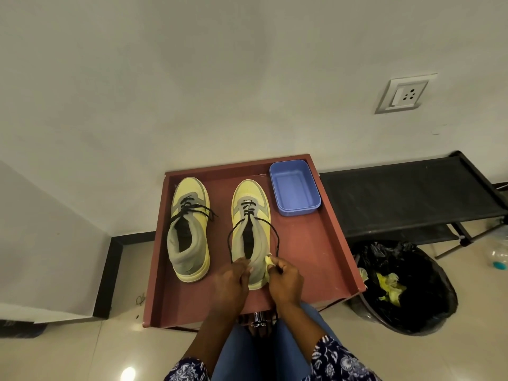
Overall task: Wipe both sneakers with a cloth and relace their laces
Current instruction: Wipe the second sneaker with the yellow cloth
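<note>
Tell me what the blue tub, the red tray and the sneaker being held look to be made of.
Blue tub: likely moulded plastic, with smooth, evenly coloured walls and rounded corners.
Red tray: possibly painted wood or laminate; flat matt surface with straight raised edges. Uncertain.
Held sneaker: yellow panels look like mesh or suede, the grey collar like soft padded fabric, the sole like pale rubber.

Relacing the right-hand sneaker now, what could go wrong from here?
1. The right hand pinches a lace end together with a yellow cloth; the cloth may get in the way of threading.
2. The black lace hangs in long loose loops with few eyelets threaded on the right sneaker; the sides may end up uneven.
3. The blue tub sits close beside that sneaker; a tug could knock it.
</note>
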Available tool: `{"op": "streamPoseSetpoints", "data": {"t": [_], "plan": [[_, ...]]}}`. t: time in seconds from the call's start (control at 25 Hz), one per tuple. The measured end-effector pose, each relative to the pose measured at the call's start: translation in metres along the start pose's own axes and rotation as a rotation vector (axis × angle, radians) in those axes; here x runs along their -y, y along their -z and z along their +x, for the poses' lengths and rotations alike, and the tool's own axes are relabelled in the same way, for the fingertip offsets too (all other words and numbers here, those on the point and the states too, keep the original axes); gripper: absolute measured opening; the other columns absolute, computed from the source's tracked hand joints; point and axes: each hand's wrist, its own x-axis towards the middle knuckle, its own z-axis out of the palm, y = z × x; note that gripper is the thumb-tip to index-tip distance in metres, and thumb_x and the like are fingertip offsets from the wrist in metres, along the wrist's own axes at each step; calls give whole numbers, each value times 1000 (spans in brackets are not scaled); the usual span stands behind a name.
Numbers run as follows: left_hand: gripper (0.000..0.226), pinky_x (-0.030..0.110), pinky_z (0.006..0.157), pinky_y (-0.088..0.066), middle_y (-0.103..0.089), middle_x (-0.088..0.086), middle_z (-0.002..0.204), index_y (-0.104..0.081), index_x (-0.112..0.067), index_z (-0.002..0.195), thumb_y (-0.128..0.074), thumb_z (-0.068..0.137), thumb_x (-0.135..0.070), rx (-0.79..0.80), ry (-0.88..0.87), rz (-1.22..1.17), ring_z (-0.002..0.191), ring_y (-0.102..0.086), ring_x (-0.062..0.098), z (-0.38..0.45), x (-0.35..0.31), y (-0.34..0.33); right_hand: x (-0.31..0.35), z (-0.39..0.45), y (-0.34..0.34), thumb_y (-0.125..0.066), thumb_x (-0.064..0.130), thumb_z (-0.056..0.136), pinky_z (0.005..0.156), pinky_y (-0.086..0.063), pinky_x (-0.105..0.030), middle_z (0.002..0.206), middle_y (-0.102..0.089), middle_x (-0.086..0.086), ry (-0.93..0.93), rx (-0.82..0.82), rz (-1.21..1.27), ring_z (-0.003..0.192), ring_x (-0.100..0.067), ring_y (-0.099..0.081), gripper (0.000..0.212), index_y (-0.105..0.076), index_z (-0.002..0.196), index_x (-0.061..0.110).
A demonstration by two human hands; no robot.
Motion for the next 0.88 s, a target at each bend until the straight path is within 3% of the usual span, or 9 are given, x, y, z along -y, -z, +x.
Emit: {"op": "streamPoseSetpoints", "data": {"t": [0.2, 0.36, 0.48, 0.72, 0.88], "plan": [[18, 14, 69, -46, -74, 9, 77, -73, -2, 82, -60, 75, -12, -57, -50, -35, 74, -64, 11, 2, -3, 2, 23, 46, -10, -52, 0, 84, 93, -51, -40, 108, -70, -8, -75, -9, -24, 102, -26, -63, 30, -69, 106, 11], [30, 14, 66, -46, -74, 8, 75, -73, -3, 79, -49, 78, -20, -88, -76, -39, 68, -65, 11, 2, -3, 2, 36, 64, -10, -51, 5, 87, 97, -48, -39, 114, -67, -7, -51, 61, -51, 106, -25, -60, 30, -67, 111, 13], [20, 14, 68, -46, -74, 9, 75, -73, -2, 79, -57, 75, -13, -86, -68, -29, 74, -63, 12, 1, -2, 1, 28, 52, -7, -47, 1, 88, 100, -47, -39, 119, -65, -5, -38, 98, -25, 110, -23, -59, 36, -64, 117, 14], [17, 15, 71, -45, -74, 9, 76, -74, -2, 80, -65, 66, -3, -30, -38, 16, 62, -69, 16, 2, -3, 0, -2, 7, -8, -50, -2, 87, 100, -47, -35, 117, -65, -5, -12, 28, -2, 110, -21, -60, 35, -63, 117, 12], [15, 15, 62, -48, -74, 8, 75, -74, -3, 79, -65, 67, -7, -21, -32, 38, 61, -70, 17, 2, -4, 4, -12, -16, -11, -54, -2, 86, 94, -50, -29, 113, -67, -4, -31, 14, 4, 107, -20, -61, 32, -66, 111, 13]]}}
